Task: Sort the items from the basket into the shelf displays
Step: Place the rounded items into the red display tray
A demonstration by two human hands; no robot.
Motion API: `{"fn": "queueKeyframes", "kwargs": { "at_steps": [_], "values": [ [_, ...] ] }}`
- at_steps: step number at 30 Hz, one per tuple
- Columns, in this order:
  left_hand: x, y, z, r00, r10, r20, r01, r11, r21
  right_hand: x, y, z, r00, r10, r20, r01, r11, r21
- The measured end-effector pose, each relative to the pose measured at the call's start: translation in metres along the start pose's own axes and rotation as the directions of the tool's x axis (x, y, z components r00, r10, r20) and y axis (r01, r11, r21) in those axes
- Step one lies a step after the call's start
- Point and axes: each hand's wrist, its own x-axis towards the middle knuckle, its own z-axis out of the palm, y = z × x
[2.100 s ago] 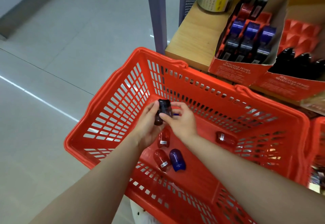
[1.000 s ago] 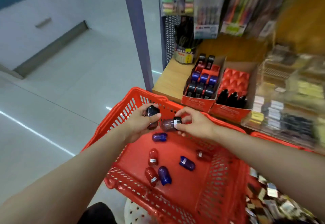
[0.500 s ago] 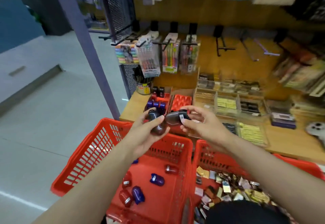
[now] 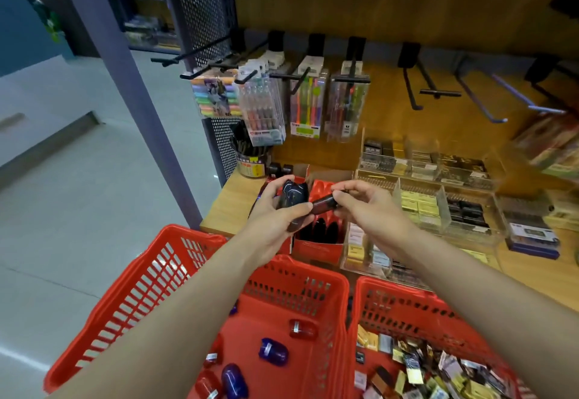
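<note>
Both hands are up over the shelf's red display box (image 4: pixel 316 246); the left hand (image 4: pixel 275 220) has its grip wrapped around a couple of dark sharpeners (image 4: pixel 293 198); the right hand (image 4: pixel 366 207) pinches a dark red sharpener (image 4: pixel 324 202) by its end, touching the left thumb; more sharpeners lie in the red basket (image 4: pixel 150 285) below.

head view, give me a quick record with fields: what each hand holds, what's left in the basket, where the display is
left hand: left hand grips dark sharpeners
right hand: right hand pinches a dark red sharpener
left basket: red basket has red and blue sharpeners loose on its floor, e.g. a blue one
right basket: second basket holds small mixed packets
display: red display box on the wooden shelf, directly below the hands
</note>
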Motion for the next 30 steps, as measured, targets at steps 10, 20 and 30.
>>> {"fn": "queueKeyframes", "kwargs": {
  "at_steps": [10,20,30],
  "values": [
    [0.023,-0.010,-0.020,0.997,0.017,-0.080,-0.001,0.980,0.199,0.053,0.004,-0.002,0.990,-0.133,-0.041,0.096,0.869,-0.485],
    [0.026,-0.019,-0.034,0.994,-0.008,-0.106,0.030,0.976,0.214,0.077,0.039,0.024,0.983,-0.148,0.112,0.184,0.698,-0.693],
    [0.029,-0.022,-0.036,0.993,-0.011,-0.115,0.036,0.975,0.220,0.086,0.047,0.028,0.987,-0.148,0.054,0.146,0.724,-0.674]
  ]
}}
